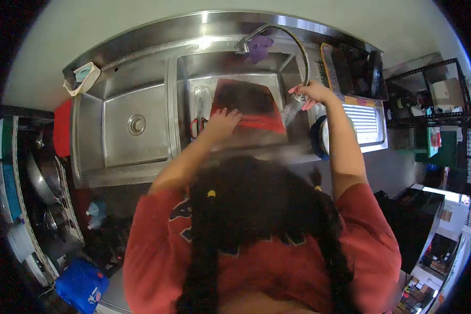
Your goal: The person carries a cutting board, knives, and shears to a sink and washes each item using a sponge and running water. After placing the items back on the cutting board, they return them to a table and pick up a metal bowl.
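In the right-hand sink basin lies a flat red board (264, 123), like a cutting board, with a large dark area over its upper part. My left hand (225, 121) rests on its lower left side, fingers spread and lying flat. My right hand (315, 95) is wrapped round the spray head (299, 98) of a flexible metal hose (304, 57). Water (290, 112) sprays down from it beside the board's right edge. Left of the board are scissors (194, 127) with red and black handles and other pale utensils (206, 99), partly hidden by my left arm.
The left basin (162, 141) has a drain (136, 124). A purple cloth (259, 48) hangs by the faucet base. A cream holder (82, 78) stands at the left corner. Right of the sink are a ribbed drainboard (362, 124), a round container (325, 137) and dark trays (353, 70).
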`<action>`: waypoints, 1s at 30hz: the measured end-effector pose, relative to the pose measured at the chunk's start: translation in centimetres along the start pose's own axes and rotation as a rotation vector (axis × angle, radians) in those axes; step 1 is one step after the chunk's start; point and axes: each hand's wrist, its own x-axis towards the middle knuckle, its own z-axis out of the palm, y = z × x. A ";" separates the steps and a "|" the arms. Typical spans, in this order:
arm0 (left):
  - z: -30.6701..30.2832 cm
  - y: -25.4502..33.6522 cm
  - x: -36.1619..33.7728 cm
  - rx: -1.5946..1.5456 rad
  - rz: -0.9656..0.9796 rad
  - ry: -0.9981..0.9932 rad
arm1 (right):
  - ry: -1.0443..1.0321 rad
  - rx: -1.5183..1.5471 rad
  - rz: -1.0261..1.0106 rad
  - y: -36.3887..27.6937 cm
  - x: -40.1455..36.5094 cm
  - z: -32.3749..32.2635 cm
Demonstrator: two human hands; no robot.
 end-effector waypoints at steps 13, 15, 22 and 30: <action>-11.1 -3.6 -1.8 -0.454 -0.575 0.451 | -0.044 -0.047 -0.028 2.7 2.9 3.8; -9.7 -4.2 -2.2 -0.444 -0.606 0.526 | -0.029 -0.010 -0.105 3.7 4.6 4.6; -5.6 -5.7 -4.4 -1.087 -0.952 0.463 | 0.108 0.333 -0.389 4.7 11.4 9.1; 1.6 -6.9 -4.4 -1.397 -1.046 0.414 | 0.119 0.643 -0.521 -3.5 10.5 14.7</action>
